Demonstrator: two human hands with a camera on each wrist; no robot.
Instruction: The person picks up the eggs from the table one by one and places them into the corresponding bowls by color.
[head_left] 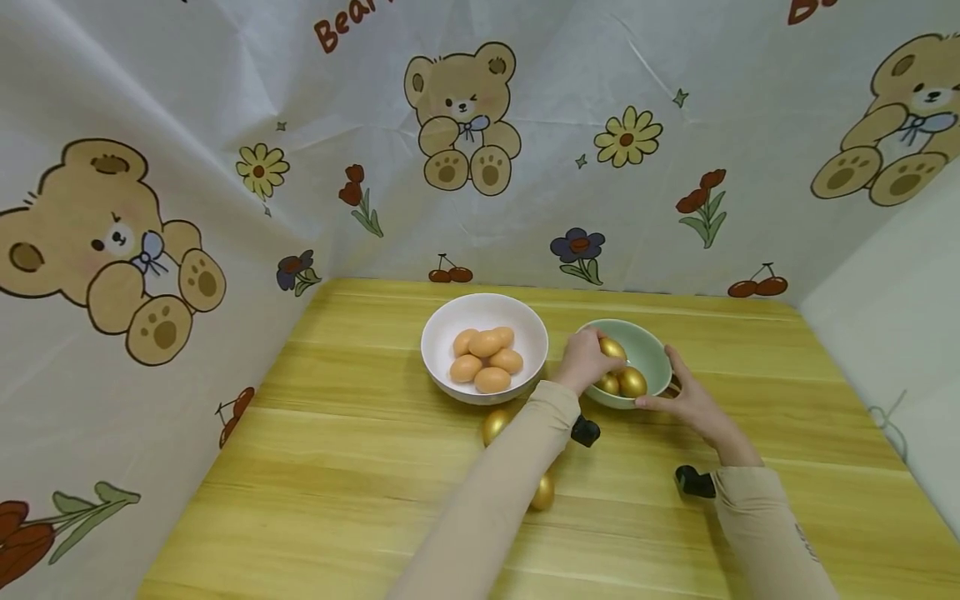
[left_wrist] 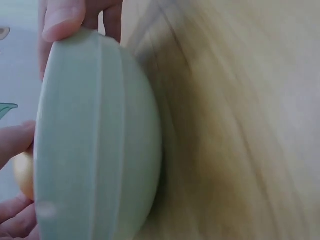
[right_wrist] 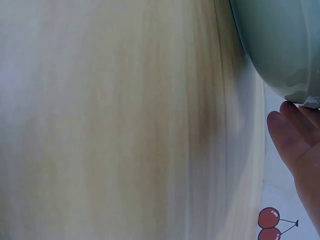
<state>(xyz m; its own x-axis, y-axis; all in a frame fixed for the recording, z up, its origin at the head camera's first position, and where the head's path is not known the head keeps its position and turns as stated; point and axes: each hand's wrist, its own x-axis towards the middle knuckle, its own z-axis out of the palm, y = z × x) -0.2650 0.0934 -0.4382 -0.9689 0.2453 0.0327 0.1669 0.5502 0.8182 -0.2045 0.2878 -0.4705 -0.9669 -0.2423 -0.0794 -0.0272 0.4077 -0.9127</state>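
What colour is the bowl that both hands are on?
Pale green bowl, holding gold eggs; its colour shows best in the left wrist view.

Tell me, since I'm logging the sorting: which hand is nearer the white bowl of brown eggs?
Left. The left hand is at the green bowl's rim nearest the white bowl; the right hand holds the green bowl's far side.
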